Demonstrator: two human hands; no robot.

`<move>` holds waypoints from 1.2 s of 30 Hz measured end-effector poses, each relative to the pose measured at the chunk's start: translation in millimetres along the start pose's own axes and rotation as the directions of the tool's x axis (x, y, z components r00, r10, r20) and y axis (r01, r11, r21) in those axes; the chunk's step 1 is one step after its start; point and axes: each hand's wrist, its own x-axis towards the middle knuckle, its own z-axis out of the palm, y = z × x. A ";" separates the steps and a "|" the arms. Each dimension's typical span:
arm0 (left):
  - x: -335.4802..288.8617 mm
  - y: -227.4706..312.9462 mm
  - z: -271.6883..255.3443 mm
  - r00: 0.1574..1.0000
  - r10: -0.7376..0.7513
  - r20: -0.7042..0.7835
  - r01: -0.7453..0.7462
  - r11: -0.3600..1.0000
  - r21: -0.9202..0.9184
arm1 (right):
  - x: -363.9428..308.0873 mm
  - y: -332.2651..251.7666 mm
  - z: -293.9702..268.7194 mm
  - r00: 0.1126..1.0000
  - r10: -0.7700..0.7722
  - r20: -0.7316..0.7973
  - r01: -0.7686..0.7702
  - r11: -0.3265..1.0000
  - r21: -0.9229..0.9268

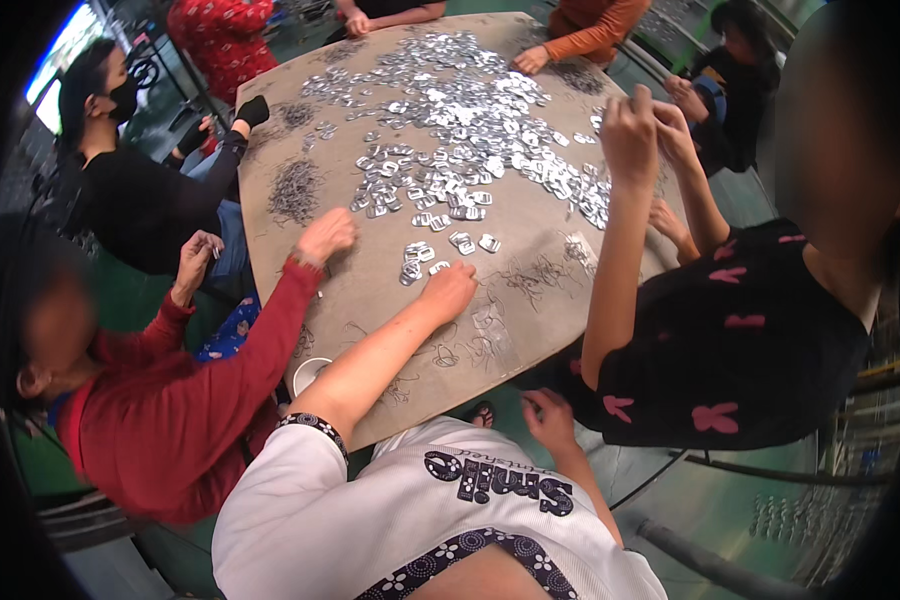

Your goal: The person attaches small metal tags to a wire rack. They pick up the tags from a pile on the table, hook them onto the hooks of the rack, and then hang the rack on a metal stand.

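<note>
My left hand (450, 291) is over the near part of the brown tabletop (370, 320), its fingers curled inward. What they hold, if anything, is hidden. Right beside its fingertips lies a small group of silvery metal buckles (416, 258), with two more buckles (475, 243) just beyond. Lower down, off the table's near edge, is my right hand (550, 420). Its fingers are loosely bent and apart, and I make out nothing in them. Between my left forearm and the near edge are thin dark wire pieces (445, 354) and a clear plastic bag (492, 330).
A large heap of buckles (470, 120) covers the table's middle and far end. Dark wire piles (295, 190) lie along the left side. A white bowl (312, 374) stands by my left forearm. Several people sit around, including a red sleeve (260, 340) at left and raised hands (635, 135) at right.
</note>
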 end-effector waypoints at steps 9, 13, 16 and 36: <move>-25.5 21.5 -10.1 0.999 -0.039 0.028 0.030 0.959 0.283 | 110.7 -26.2 43.2 1.000 0.000 -0.025 0.004 0.989 0.149; -41.3 23.6 -20.0 0.896 -0.414 0.159 0.400 0.910 0.114 | 149.3 -26.7 74.4 1.000 -0.010 -0.026 0.013 0.993 0.117; -54.9 26.4 -41.4 0.777 -0.585 0.232 0.613 0.787 -0.072 | 177.1 -32.5 97.7 0.997 -0.078 0.001 0.077 0.994 0.082; -59.3 2.8 -115.4 0.769 -0.626 -0.128 0.333 0.563 -0.756 | 200.2 -96.9 62.6 0.987 0.067 0.147 -0.156 0.631 0.760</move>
